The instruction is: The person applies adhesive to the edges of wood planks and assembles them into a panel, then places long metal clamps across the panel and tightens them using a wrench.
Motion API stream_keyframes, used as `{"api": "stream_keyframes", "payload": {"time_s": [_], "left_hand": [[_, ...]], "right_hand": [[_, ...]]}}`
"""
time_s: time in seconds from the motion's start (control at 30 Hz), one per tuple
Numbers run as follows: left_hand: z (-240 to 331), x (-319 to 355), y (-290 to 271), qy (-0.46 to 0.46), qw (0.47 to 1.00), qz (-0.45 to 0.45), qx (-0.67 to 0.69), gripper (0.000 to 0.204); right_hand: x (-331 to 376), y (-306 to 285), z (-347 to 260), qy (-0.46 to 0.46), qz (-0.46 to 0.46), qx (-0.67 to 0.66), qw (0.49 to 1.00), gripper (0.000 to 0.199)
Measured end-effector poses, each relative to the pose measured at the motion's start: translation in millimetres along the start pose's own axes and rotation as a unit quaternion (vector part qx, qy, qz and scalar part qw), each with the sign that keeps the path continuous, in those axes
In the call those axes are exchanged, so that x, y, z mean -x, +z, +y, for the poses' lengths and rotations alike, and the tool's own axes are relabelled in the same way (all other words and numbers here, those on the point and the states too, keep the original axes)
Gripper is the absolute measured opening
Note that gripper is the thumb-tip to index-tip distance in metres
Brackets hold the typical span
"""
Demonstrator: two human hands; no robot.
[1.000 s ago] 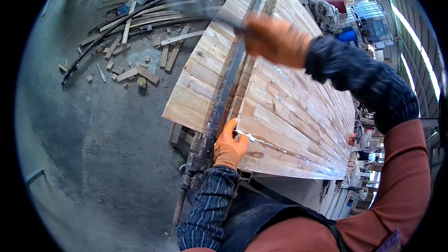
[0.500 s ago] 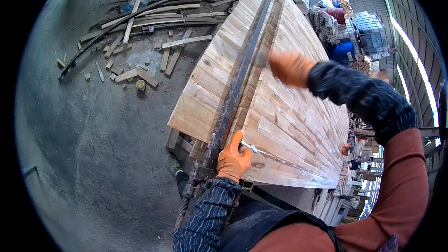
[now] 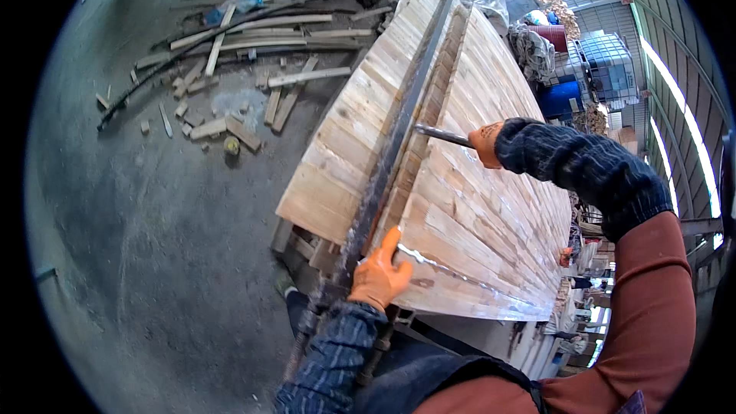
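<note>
A large panel of glued pale wooden boards (image 3: 491, 207) lies on supports in front of me. A long dark metal bar (image 3: 399, 130) runs along its length beside a groove. My right hand (image 3: 487, 146), in an orange glove, grips a short metal rod-like tool (image 3: 443, 135) whose far end meets the bar. My left hand (image 3: 379, 277), also gloved in orange, rests at the near end of the bar, with one finger pointing up along it. Its fingers curl at the end of a thin shiny metal rod (image 3: 452, 270) that lies across the panel.
Scrap wood strips and offcuts (image 3: 230, 77) litter the grey concrete floor (image 3: 138, 245) to the left. A blue barrel (image 3: 558, 98), a red drum (image 3: 546, 34) and a white caged tank (image 3: 606, 69) stand beyond the panel's far right.
My right hand has come down from high over the far end of the panel with the tool, which now meets the bar. My left hand has stayed at the near end.
</note>
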State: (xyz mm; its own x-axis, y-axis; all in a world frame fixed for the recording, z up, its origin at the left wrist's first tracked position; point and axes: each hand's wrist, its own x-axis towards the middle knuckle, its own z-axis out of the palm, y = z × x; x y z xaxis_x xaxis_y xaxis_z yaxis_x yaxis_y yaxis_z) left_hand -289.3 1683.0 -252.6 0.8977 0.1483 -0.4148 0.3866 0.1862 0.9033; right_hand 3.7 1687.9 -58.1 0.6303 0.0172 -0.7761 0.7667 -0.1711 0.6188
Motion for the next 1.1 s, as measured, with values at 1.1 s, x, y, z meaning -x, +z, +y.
{"api": "stream_keyframes", "payload": {"time_s": [1.1], "left_hand": [[-7,-5,4,0.085,0.991,0.054,-0.084,0.07]], "right_hand": [[19,-61,27,-0.125,0.532,-0.223,0.807,0.012]]}}
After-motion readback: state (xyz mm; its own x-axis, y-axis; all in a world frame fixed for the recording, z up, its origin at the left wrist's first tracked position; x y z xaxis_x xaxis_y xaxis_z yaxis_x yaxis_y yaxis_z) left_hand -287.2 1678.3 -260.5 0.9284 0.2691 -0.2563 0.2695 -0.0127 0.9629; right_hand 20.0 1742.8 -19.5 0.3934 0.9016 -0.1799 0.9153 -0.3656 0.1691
